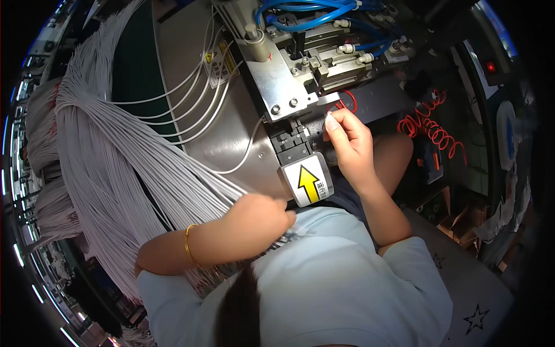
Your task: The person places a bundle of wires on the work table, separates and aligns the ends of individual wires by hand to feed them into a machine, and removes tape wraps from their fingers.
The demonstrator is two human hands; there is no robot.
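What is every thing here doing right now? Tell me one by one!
left hand: closed around the white wires.
right hand: fingers pinched on a thin red wire at the machine.
bundle of white wires: fanned out, hanging over the metal bench.
red wire: looped.
red light: lit.

left hand [263,217] fingers: curled under, hidden; the grip on the white wire bundle [115,156] is not visible.
right hand [350,141] fingertips: something is pinched, too small to tell.
white wire bundle ends: cut off by the dark rim of the picture on the left.
machine [300,63] top: cut off at the upper edge.
yellow arrow label [307,182] text: too small to read.
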